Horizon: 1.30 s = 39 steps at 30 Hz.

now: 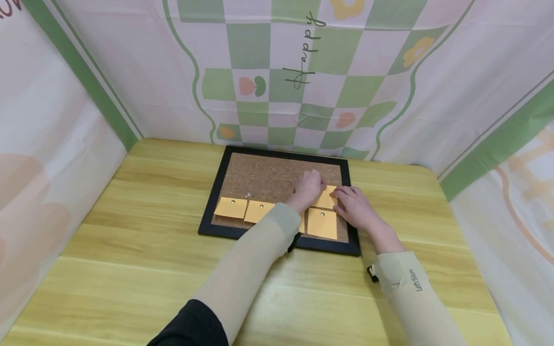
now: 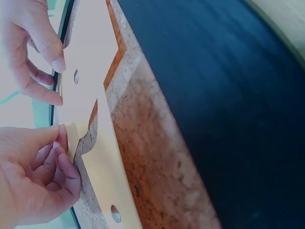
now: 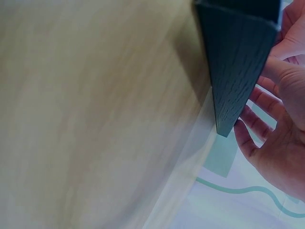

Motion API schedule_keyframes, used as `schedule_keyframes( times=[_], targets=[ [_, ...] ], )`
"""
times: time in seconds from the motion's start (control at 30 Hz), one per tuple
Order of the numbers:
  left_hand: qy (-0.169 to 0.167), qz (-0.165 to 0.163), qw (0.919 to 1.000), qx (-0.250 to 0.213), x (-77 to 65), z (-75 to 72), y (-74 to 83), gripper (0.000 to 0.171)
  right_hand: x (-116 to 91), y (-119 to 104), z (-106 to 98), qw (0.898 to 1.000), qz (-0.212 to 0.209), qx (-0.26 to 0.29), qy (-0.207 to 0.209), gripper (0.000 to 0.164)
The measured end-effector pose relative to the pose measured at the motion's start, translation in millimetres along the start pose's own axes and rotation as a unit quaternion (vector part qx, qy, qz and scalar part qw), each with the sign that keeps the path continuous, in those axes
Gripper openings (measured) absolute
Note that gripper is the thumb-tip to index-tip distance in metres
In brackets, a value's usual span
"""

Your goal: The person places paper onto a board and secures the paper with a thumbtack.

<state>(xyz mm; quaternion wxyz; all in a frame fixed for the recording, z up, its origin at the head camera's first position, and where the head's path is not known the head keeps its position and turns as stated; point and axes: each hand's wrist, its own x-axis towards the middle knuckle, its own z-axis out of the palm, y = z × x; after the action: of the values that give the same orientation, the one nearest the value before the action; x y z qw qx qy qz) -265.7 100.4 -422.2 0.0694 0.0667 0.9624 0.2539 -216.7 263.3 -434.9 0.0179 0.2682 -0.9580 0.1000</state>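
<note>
A black-framed corkboard (image 1: 283, 175) lies on the wooden table with several yellow-orange paper notes along its near side. My left hand (image 1: 308, 189) reaches over the board and pinches the edge of an upper note (image 1: 326, 197) at the right. In the left wrist view, the left hand's (image 2: 40, 176) thumb and index finger meet at that note's lifted edge. My right hand (image 1: 355, 206) rests its fingertips at the same note's right side, its fingers loosely spread beside the black frame (image 3: 236, 62). Just below lies another note (image 1: 322, 225), with a round tack near its top.
Two more tacked notes, a left one (image 1: 231, 208) and a middle one (image 1: 258, 211), lie along the near edge; the left forearm partly covers this row. Small clear bits (image 1: 248, 195) sit on the cork above them. A patterned cloth (image 1: 290, 110) hangs behind the table (image 1: 143, 230).
</note>
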Motion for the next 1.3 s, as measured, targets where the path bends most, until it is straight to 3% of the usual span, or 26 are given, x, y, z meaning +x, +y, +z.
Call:
schedule_keyframes(
  times=[1.3],
  targets=[
    [-0.002, 0.004, 0.9997, 0.024, 2.3, 2.2, 4.6, 0.02, -2.0, 1.4, 0.2, 1.0, -0.005, -0.007, 0.007, 0.031]
  ],
)
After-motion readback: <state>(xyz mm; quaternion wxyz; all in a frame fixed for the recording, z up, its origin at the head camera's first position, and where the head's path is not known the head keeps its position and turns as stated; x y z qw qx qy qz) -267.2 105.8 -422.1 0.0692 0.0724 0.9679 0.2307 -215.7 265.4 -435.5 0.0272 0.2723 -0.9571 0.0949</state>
